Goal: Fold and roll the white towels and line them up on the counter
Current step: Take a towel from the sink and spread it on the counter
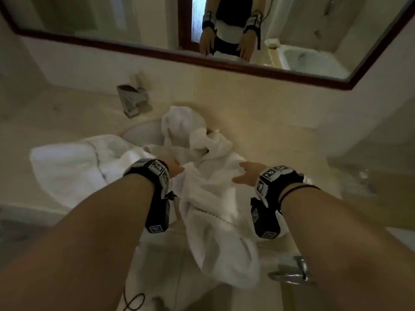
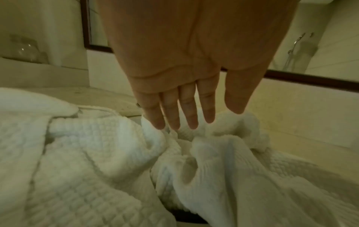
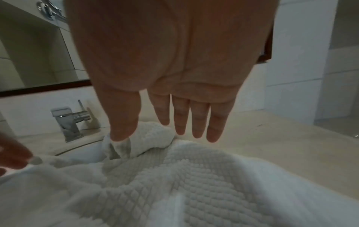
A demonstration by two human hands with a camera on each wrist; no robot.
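Head view: my left hand (image 1: 174, 168) and right hand (image 1: 244, 173) reach over a crumpled white towel (image 1: 208, 198) that drapes off the table (image 1: 280, 140) edge toward 6 o'clock. A second towel (image 1: 65, 167) lies at 9 o'clock; faucet (image 1: 132, 99) at 11 o'clock, mirror (image 1: 269, 70) at 12.

Left wrist view: fingers (image 2: 170, 113) straight, spread narrowly, tips at the towel folds; contact probably light, blur prevents certainty.

Right wrist view: fingers (image 3: 196, 119) straight, holding nothing, above the waffle-textured towel.

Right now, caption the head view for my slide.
Both open hands, left hand and right hand, reach over crumpled white towels.
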